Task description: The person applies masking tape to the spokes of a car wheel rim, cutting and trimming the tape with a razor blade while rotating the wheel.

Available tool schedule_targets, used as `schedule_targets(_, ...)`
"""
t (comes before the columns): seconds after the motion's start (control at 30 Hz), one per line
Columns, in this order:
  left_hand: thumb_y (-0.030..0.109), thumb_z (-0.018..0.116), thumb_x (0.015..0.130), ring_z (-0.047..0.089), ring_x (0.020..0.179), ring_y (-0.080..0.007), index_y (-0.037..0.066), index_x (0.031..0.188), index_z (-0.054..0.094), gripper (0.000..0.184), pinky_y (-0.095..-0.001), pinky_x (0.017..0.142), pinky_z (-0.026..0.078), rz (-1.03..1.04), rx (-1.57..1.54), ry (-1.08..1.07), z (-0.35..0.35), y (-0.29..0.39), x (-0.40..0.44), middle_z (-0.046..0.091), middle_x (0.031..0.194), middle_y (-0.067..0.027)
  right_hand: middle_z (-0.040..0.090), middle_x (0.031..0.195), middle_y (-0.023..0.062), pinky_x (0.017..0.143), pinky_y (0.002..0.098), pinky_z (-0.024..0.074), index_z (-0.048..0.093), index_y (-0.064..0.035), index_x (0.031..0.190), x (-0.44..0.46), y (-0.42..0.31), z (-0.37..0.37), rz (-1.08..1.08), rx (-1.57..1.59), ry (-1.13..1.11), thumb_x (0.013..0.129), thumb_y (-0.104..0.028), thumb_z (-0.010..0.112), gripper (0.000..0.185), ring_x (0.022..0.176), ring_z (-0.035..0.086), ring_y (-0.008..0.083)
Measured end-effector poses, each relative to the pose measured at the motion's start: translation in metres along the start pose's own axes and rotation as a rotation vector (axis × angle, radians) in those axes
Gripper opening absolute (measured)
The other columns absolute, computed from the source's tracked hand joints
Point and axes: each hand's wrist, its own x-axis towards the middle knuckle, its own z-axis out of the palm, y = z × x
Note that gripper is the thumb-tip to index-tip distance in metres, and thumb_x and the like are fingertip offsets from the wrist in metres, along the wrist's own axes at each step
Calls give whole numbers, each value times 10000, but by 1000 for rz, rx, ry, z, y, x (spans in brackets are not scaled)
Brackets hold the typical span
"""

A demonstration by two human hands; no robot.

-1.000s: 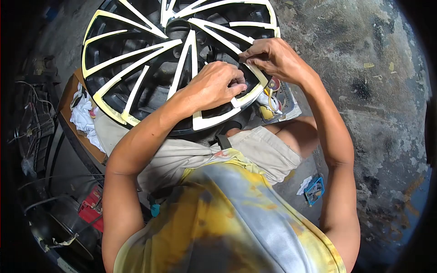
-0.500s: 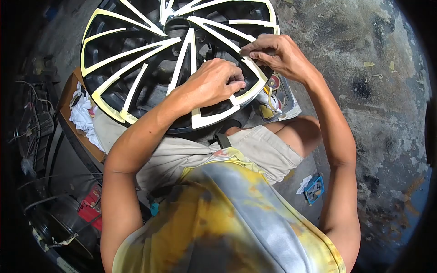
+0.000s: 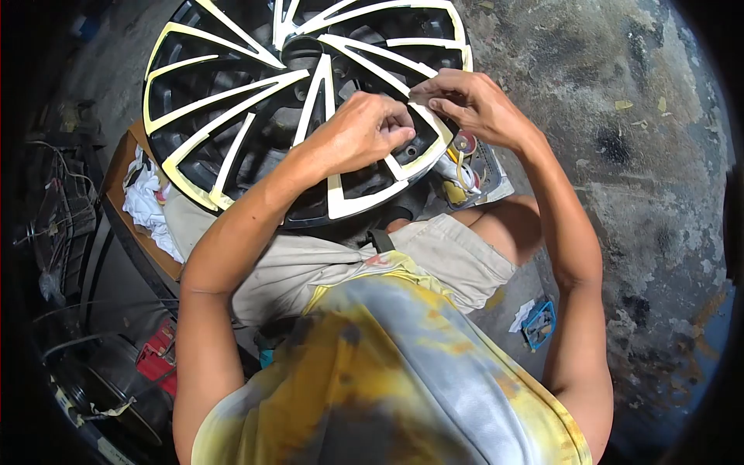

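A black alloy wheel rim (image 3: 265, 147) lies in front of me, its spoke faces and outer edge covered with strips of pale masking tape (image 3: 364, 203). Over the near right part of the rim is my left hand (image 3: 364, 132), fingers curled in and thumb bent against them; whatever they may hold is hidden. My right hand (image 3: 477, 108) reaches in from the right. Its index finger and thumb close on the tape at the outer end of a right-hand spoke, and the fingertips touch the tape there.
Right of the rim a tray (image 3: 490, 174) holds tape rolls and small items. A cardboard box (image 3: 116, 182) with white crumpled paper (image 3: 147, 201) stands left. A small blue basket (image 3: 540, 325) and a red case (image 3: 159, 356) sit lower down. Tape scraps dot the concrete floor (image 3: 620, 178).
The rim has shifted slightly right in view. My right hand has moved a little downward, still at the same taped spoke end. My left hand stays curled, slightly left of before.
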Motion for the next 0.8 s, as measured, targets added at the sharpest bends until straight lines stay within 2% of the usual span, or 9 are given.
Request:
schedule_targets(0.1,126,791,976,719,767,-223,-70,1068,786,216,-377,739,587,39,88,81,-1,0,8,767,859,-175,804,1092,149,831,383,616,790,-22,1288,-18,-3,1,-23,-33,142,1021,-118,740,288,900,770,245)
schedule_targets(0.13,130,802,972,734,783,-226,-82,1070,782,234,-379,753,597,-15,130,72,-1,2,12,772,867,-191,798,1064,145,851,377,610,789,-31,1308,-24,-14,-2,164,50,141,1023,-142,749,309,910,760,224)
schedule_targets(0.23,144,821,962,745,794,-230,-85,1066,783,255,-372,765,605,-87,194,-5,-7,-1,26,779,874,-200,818,1144,167,894,408,624,803,-40,1256,-25,-17,0,194,82,135,994,-116,759,276,1002,800,318)
schedule_targets(0.37,211,898,916,741,788,-188,-45,1056,810,305,-353,765,604,-149,79,-96,-12,-15,35,803,878,-133,826,1121,174,884,414,627,812,-40,1241,-22,-12,3,90,14,143,988,-121,772,269,998,807,326)
schedule_targets(0.4,232,917,911,737,801,-147,-38,1053,817,320,-319,760,596,-154,41,-104,-13,-16,35,807,894,-96,828,1116,176,882,415,628,814,-40,1235,-21,-13,3,79,-1,139,986,-120,776,265,998,808,328)
schedule_targets(0.53,250,917,926,708,792,-105,-48,1068,811,347,-268,732,573,-221,-125,-79,-14,-26,33,791,891,-65,827,1110,183,866,418,631,826,-38,1206,-20,-5,5,28,42,129,977,-112,785,244,983,805,348)
schedule_targets(0.63,273,936,908,688,777,-99,-44,1071,812,377,-261,720,560,-168,-135,-94,-14,-33,34,777,878,-56,825,1103,188,854,412,631,826,-28,1199,-15,1,5,26,49,28,971,-96,783,242,960,804,342)
schedule_targets(0.73,309,954,888,670,765,-93,-42,1069,811,420,-257,703,543,-201,-108,-121,-19,-28,34,762,864,-45,826,1080,184,841,403,627,825,-26,1207,-10,7,7,-82,-30,1,969,-83,774,250,932,805,314)
schedule_targets(0.8,336,953,885,657,757,-89,-39,1046,813,432,-254,687,529,-175,-126,-110,-18,-26,33,755,847,-39,824,1065,183,832,406,623,825,-24,1198,-12,0,5,58,78,17,970,-80,770,241,918,802,316)
